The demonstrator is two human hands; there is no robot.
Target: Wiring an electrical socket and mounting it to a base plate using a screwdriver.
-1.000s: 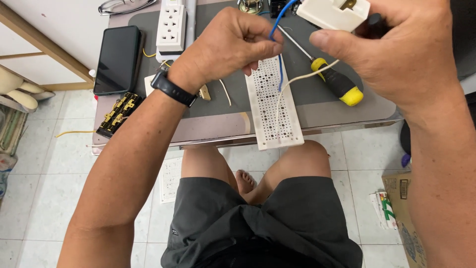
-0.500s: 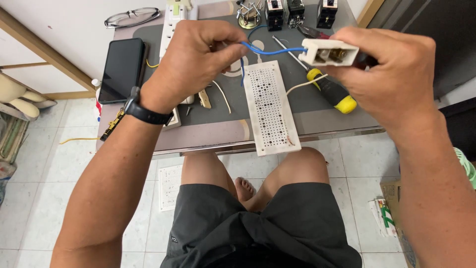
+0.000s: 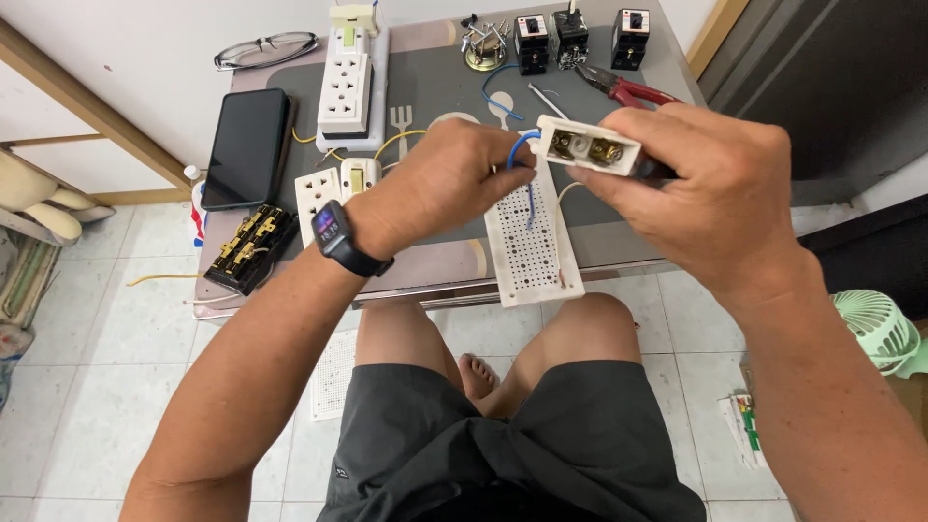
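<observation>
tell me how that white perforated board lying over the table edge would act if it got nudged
The perforated board looks thin and flat, so probably light and easy to slide on the smooth table. Its near end overhangs the edge, so a push toward the knees could tip it off. It seems rigid plastic, unlikely to flop.

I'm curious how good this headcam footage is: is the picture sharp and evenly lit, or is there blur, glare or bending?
Head view: soft, even light with faint shadows and no strong glare. The left hand, blue wire and white socket block in the right hand look sharp. The wide lens stretches the forearms toward the lower corners. The phone screen looks dark, without harsh reflection.
</observation>
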